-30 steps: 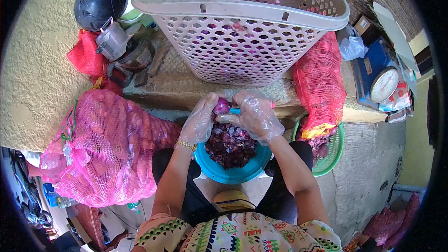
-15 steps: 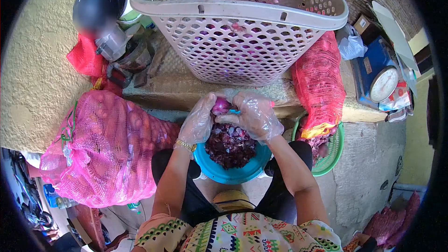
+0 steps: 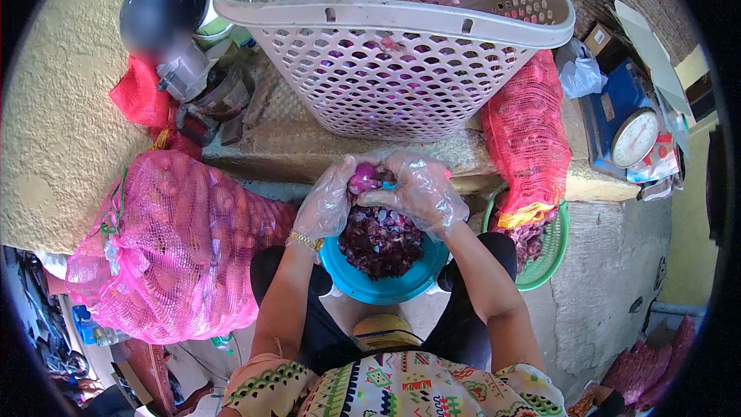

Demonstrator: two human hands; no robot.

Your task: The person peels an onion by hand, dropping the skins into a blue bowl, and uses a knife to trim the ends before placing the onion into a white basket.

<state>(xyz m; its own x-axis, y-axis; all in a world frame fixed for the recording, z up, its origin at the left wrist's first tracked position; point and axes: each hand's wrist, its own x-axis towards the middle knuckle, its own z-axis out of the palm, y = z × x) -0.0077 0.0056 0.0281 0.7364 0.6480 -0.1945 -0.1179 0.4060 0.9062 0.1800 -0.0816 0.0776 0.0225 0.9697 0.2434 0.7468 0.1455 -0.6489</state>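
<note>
**Onion held over bowl**

Small red onion (image 3: 363, 178), glossy purple-pink and roundish, pinched in the gloved left hand (image 3: 328, 201), just above the far rim of the blue bowl (image 3: 386, 291) of dark peels (image 3: 380, 239). Fingers cover most of it, so its long axis and point can't be told. The gloved right hand (image 3: 423, 191) is curled tight on a teal handle (image 3: 390, 184) touching the onion. White basket (image 3: 401, 69) on the bench (image 3: 270, 147) beyond.

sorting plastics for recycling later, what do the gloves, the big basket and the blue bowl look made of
Gloves on the left hand, which holds a purple onion, and the right hand: thin clear plastic film, wrinkled, with skin showing through. Basket: rigid moulded plastic, matt and pale, with perforated walls. Bowl: probably plastic, with a smooth, uniform blue rim.
</note>
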